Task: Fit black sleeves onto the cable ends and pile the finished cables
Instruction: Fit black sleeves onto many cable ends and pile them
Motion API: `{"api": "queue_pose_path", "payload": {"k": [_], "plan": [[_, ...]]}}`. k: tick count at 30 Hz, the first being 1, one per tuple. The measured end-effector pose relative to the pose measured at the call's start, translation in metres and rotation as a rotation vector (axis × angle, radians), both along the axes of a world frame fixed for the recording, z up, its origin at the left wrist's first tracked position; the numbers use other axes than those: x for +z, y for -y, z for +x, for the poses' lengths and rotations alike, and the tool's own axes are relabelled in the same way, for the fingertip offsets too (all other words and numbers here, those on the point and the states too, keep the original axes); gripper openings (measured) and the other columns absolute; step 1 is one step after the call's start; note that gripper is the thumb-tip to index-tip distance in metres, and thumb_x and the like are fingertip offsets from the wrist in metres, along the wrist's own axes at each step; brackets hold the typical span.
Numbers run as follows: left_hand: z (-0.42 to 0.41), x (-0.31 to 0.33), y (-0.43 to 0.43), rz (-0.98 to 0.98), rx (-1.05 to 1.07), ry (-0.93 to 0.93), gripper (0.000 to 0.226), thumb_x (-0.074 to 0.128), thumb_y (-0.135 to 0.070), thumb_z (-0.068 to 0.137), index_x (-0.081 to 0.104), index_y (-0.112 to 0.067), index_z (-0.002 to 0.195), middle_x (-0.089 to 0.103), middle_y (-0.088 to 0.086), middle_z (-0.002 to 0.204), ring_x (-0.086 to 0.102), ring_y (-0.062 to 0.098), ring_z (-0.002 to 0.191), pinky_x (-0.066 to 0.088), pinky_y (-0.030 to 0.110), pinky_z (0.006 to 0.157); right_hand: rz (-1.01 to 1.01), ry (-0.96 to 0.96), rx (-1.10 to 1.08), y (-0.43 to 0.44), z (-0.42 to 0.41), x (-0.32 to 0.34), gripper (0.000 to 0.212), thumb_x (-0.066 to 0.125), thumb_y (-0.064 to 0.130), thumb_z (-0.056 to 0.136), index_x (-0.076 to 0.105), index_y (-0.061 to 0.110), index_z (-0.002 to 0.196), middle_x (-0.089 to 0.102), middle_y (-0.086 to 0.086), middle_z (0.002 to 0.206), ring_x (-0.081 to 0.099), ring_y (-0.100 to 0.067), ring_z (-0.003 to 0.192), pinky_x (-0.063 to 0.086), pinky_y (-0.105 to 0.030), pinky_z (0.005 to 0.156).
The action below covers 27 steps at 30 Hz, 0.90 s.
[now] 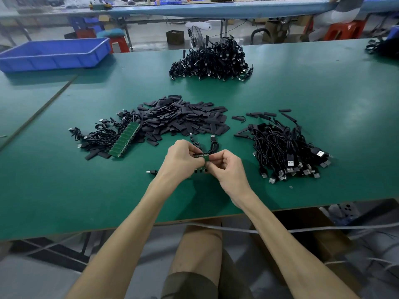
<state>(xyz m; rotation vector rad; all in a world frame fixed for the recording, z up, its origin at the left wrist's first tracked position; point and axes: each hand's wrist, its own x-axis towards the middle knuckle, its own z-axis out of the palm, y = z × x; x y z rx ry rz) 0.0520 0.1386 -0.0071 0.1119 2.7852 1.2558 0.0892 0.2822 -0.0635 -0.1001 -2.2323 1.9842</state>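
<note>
My left hand and my right hand meet over the green table, both pinching a small green circuit strip with black cables attached that trail away from me. A heap of flat black sleeves lies just beyond my hands. Left of it lies a long green board strip on a tangle of cables. A pile of cables with USB plugs lies at the right, and another cable pile sits farther back.
A blue plastic crate stands at the back left. One loose USB plug lies by my left wrist. More cables sit at the far right edge. A person sits on a red stool beyond the table.
</note>
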Motion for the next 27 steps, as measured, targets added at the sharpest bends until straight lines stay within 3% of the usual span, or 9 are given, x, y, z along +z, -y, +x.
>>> {"api": "queue_pose_path", "payload": {"k": [4,8,11,16,21,24,27], "plan": [[0.003,0.001,-0.003,0.011,0.02,0.002,0.018,0.074,-0.014,0.083,0.062,-0.027,0.08,0.069,0.001,0.08,0.07,0.022,0.068,0.055,0.028,0.056,0.027,-0.005,0.0,-0.001,0.0,-0.002,0.011,0.075,0.008,0.092,0.066,0.015,0.095,0.072,-0.002,0.085,0.067,-0.013,0.08,0.06,-0.042,0.08],[0.005,-0.003,-0.007,-0.017,0.053,-0.037,0.014,0.071,-0.014,0.084,0.064,-0.025,0.091,0.068,-0.003,0.086,0.069,0.016,0.07,0.051,0.024,0.052,0.057,0.005,-0.019,0.0,-0.001,-0.002,0.012,0.076,0.011,0.09,0.066,0.014,0.096,0.073,-0.002,0.086,0.068,-0.016,0.081,0.06,-0.043,0.08],[0.004,-0.004,-0.003,-0.059,0.054,-0.09,0.015,0.07,-0.014,0.087,0.061,-0.026,0.091,0.064,-0.009,0.088,0.065,0.014,0.082,0.054,0.029,0.067,-0.009,-0.002,-0.065,0.0,-0.001,-0.002,0.011,0.075,0.011,0.091,0.066,0.016,0.097,0.073,0.0,0.086,0.072,-0.015,0.083,0.061,-0.038,0.083],[-0.005,-0.002,0.031,-0.33,0.094,-0.059,0.014,0.055,-0.005,0.093,0.056,-0.015,0.102,0.06,0.003,0.105,0.06,0.028,0.093,0.054,0.043,0.081,-0.184,-0.041,-0.12,-0.003,-0.003,-0.002,0.01,0.065,0.009,0.099,0.064,0.017,0.105,0.069,0.002,0.089,0.066,-0.007,0.079,0.055,-0.026,0.074],[-0.008,-0.003,0.06,-0.597,0.16,-0.04,0.015,0.048,0.006,0.092,0.045,-0.001,0.104,0.054,0.02,0.114,0.05,0.036,0.099,0.042,0.045,0.078,-0.338,-0.115,-0.236,-0.006,-0.004,-0.001,0.018,0.053,0.002,0.106,0.059,0.019,0.107,0.068,0.0,0.099,0.066,-0.005,0.091,0.055,-0.027,0.084],[-0.01,-0.001,0.069,-0.688,0.254,-0.019,0.021,0.047,0.008,0.093,0.045,0.004,0.114,0.05,0.027,0.123,0.048,0.043,0.116,0.042,0.054,0.094,-0.339,-0.116,-0.255,-0.006,-0.004,0.0,0.018,0.055,0.005,0.106,0.059,0.023,0.106,0.058,0.001,0.1,0.062,0.001,0.087,0.054,-0.033,0.096],[-0.011,-0.003,0.068,-0.727,0.298,-0.034,0.027,0.05,0.006,0.093,0.045,0.005,0.119,0.045,0.027,0.128,0.042,0.044,0.122,0.037,0.058,0.102,-0.255,-0.099,-0.254,-0.004,-0.003,0.0,0.017,0.059,0.011,0.105,0.061,0.028,0.105,0.059,0.001,0.112,0.056,-0.005,0.103,0.048,-0.033,0.103]]}}
